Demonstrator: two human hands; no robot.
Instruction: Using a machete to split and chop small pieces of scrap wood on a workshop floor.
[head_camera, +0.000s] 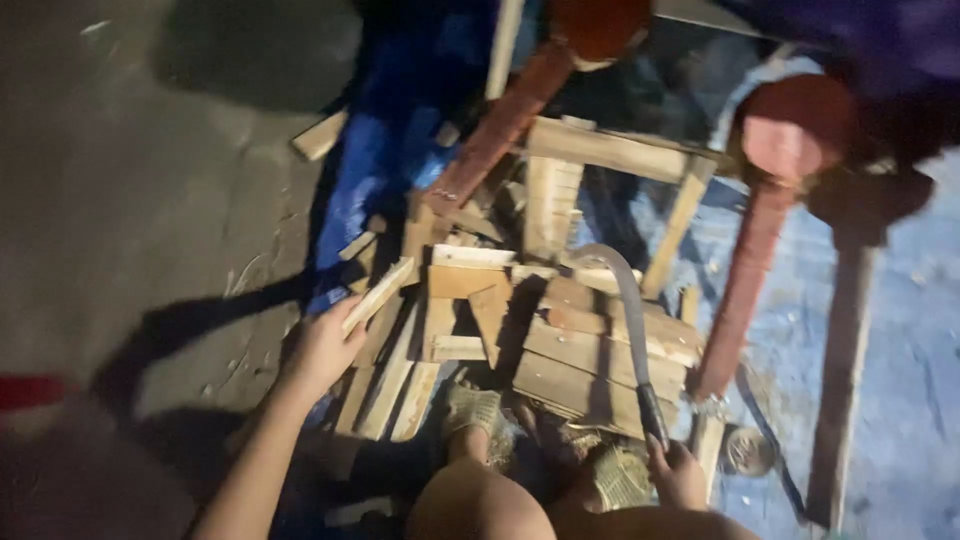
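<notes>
My left hand (322, 350) grips a thin wooden strip (378, 293) at the left side of a heap of split wood pieces (560, 350). My right hand (678, 472) is closed on the dark handle of a curved blade (628, 300), whose metal arcs up over the pile. My knees and my feet in woven sandals (475, 410) sit just below the heap.
A blue tarp (385, 160) lies under the wood. Reddish round-topped stools or posts (800, 130) with long legs stand at the upper right over a pale frame (610, 150). A small round tin (748, 450) rests by my right hand. Grey concrete floor (150, 200) spreads left.
</notes>
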